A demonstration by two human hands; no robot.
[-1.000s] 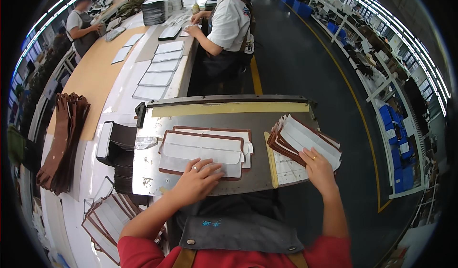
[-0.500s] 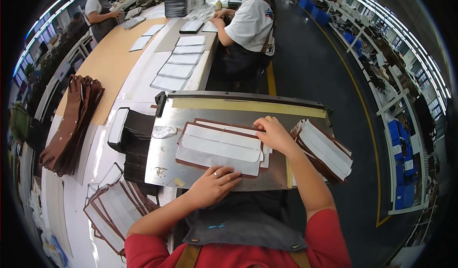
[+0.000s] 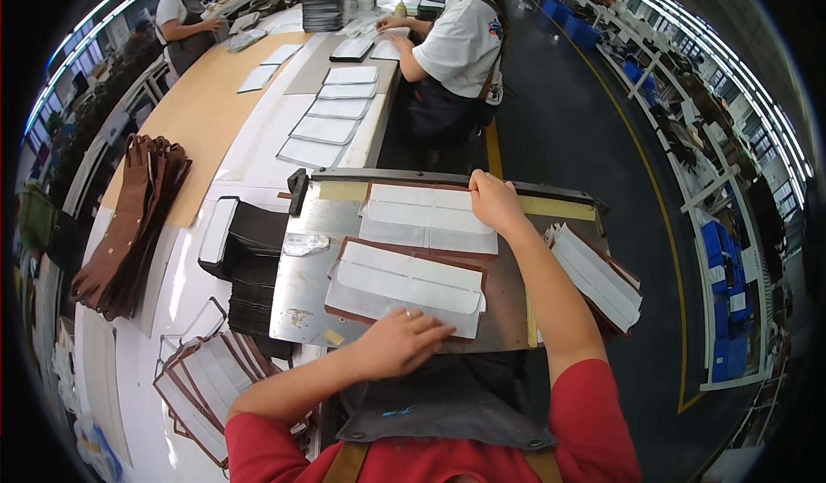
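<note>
Two brown leather panels with white lining lie on a grey metal plate in front of me. My left hand rests flat on the near edge of the closer panel. My right hand grips the far right corner of the farther panel, close to the plate's back rail. A stack of similar panels leans at the plate's right edge.
Another pile of lined panels lies at my lower left, beside a stack of dark pieces. Brown leather pieces hang over the left table edge. A person sits working across from me; another person stands at the far left.
My right hand left the stack on the right and moved a panel onto the far part of the plate. My left hand stayed on the near panel.
</note>
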